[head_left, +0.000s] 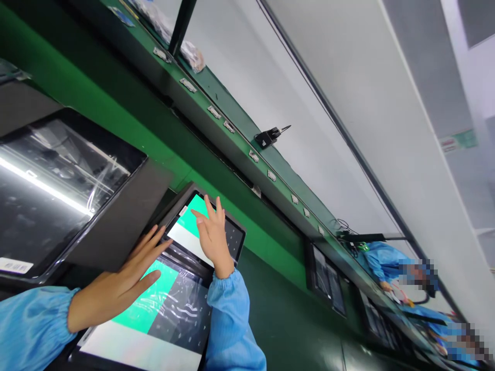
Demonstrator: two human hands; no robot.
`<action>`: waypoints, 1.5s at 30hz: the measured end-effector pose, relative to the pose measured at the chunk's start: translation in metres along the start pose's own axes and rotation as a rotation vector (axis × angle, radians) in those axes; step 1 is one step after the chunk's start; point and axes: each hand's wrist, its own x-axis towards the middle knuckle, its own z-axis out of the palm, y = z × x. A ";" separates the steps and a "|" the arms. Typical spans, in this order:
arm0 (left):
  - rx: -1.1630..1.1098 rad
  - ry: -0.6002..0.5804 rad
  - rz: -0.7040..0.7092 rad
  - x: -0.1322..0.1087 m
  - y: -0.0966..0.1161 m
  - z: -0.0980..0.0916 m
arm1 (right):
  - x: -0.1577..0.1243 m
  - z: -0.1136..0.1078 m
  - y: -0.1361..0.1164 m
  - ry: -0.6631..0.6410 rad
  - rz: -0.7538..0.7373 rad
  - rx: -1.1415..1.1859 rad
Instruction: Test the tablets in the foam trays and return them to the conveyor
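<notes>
Holding L hand (110, 293) & R hand (214, 239) over upper tablet (232, 237) & lower tablet (174, 314)

R hand is hanging across upper tablet, fingers spreading well apart, index pointing at the screen's green area, thumb sitting close by it. Contact w/ glass: can't tell. L hand is stretching over lower tablet, fingers straight & slightly apart, thumb sticking out over its green area. L fingertips are ending by upper tablet's L edge; touching or just above, can't tell.

Both tablets are lying side by side on green bench (278, 299), screens up, showing green, white & dk grey blocks. Clear film (185, 304) is wrinkling on lower one; small sticker (183, 211) is showing nr upper one's corner.

Off to L, big dk panel (50, 170) is lying by grey slab (119, 216), reflecting a light strip; white label (15, 265) is showing at its lower corner.

Beyond tablets, green ledge (240, 140) is running diag. across view, carrying a row of small metal pcs (253, 156) & a black holder (266, 138) w/ pointed tip. Further R, more dk screens (327, 278) are lying on bench, & co-workers (390, 260) in blue are showing at far end.
</notes>
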 end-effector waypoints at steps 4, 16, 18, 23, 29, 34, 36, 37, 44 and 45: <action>-0.002 -0.002 0.006 0.000 0.001 -0.001 | 0.005 -0.001 0.006 0.033 0.033 -0.027; -0.024 -0.045 -0.034 -0.002 -0.001 0.000 | 0.006 -0.003 0.006 -0.040 0.024 -0.224; -0.030 -0.050 -0.038 -0.002 -0.003 0.001 | -0.004 -0.012 0.008 0.029 0.026 -0.196; -0.059 -0.034 -0.069 -0.005 -0.005 0.002 | -0.070 -0.035 0.015 0.299 0.135 -0.099; -0.090 -0.053 -0.123 -0.008 -0.002 -0.002 | -0.128 -0.027 0.021 0.363 0.196 -0.163; -0.079 -0.098 -0.120 -0.008 -0.008 -0.003 | -0.140 -0.024 0.031 0.448 0.248 -0.211; -0.070 -0.089 -0.107 -0.008 -0.010 -0.002 | -0.142 -0.023 0.035 0.478 0.262 -0.219; -0.067 -0.084 -0.098 -0.008 -0.010 -0.001 | -0.143 -0.023 0.036 0.491 0.266 -0.224; -0.023 -0.040 -0.057 -0.007 -0.013 0.001 | -0.147 -0.020 0.040 0.479 0.264 -0.263; -0.019 -0.031 -0.050 -0.006 -0.014 0.001 | -0.147 -0.020 0.040 0.505 0.260 -0.259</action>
